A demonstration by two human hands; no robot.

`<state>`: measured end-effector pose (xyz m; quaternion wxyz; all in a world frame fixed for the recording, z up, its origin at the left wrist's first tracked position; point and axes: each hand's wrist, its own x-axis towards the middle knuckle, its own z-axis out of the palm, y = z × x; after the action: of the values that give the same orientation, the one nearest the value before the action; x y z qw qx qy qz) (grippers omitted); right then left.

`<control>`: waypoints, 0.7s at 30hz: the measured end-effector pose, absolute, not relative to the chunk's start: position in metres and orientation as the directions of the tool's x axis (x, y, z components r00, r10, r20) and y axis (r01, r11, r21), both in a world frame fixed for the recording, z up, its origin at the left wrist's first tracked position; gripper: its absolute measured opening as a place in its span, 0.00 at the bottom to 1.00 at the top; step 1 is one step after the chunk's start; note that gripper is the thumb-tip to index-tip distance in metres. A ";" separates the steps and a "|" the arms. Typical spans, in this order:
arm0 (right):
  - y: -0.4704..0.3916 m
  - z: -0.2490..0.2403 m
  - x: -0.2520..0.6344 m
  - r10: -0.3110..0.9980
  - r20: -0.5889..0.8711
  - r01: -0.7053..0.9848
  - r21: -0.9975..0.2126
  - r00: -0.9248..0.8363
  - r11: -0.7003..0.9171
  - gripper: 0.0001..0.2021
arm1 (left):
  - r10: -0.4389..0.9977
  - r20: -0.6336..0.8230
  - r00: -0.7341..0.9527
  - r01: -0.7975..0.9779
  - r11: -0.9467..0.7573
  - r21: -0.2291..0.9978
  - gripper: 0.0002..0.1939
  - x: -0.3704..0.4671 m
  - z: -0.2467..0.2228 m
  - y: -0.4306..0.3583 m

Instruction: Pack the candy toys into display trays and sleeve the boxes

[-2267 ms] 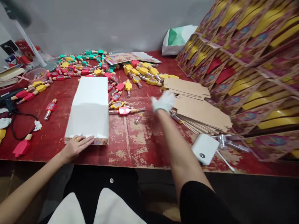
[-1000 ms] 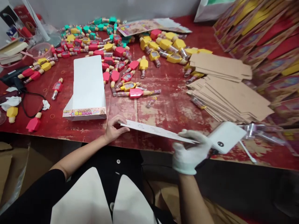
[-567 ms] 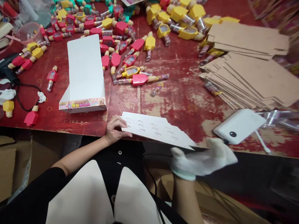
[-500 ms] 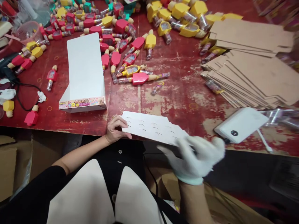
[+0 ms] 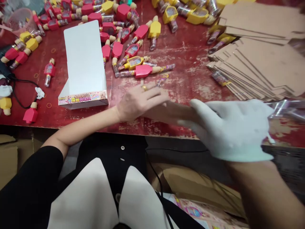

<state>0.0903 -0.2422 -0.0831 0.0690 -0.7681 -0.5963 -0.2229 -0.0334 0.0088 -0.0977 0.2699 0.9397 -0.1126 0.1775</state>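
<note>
A thin cardboard insert (image 5: pixel 177 112), brown face up and smeared by motion, lies tilted between my hands near the table's front edge. My right hand (image 5: pixel 234 128), in a white glove, grips its right end between thumb and fingers. Bare, with a ring on one finger, my left hand (image 5: pixel 140 101) reaches over the left end palm down, fingers stretched out; its thumb is hidden. Left of it stands a white display box (image 5: pixel 84 60) with a tall back panel and a printed front strip (image 5: pixel 83 98).
Red toys (image 5: pixel 117 49) and yellow toys (image 5: pixel 154 28) with clear tubes are heaped at the back. Flat brown cardboard pieces (image 5: pixel 269 63) are stacked at right, near clear plastic tubes (image 5: pixel 286 108). A pink basket (image 5: pixel 20 22) and a black cable (image 5: pixel 15 95) are at left.
The insert has turned from its white slotted face to its brown face. My left hand moved up and right, its pinch loosened into stretched fingers. My gloved hand moved right, closing on the insert.
</note>
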 end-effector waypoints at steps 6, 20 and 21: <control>-0.230 -0.069 0.082 0.883 0.342 0.939 0.007 0.321 -0.344 0.16 | -0.122 0.400 0.909 -0.292 -0.870 0.398 0.20 -0.029 -0.094 0.008; -0.254 -0.164 0.041 0.855 -0.361 0.336 -0.806 0.372 -0.487 0.13 | -0.222 -0.319 0.921 0.036 -0.768 0.640 0.06 -0.085 -0.145 -0.018; -0.255 -0.156 0.046 0.834 -0.300 0.327 -0.816 0.464 -0.476 0.16 | -0.194 -0.273 0.942 0.033 -0.759 0.651 0.06 -0.082 -0.138 -0.013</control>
<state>0.0458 -0.2552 -0.1562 0.3517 -0.7800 -0.3721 0.3599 -0.0818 -0.0131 -0.1377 0.3447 0.9232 -0.0436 -0.1640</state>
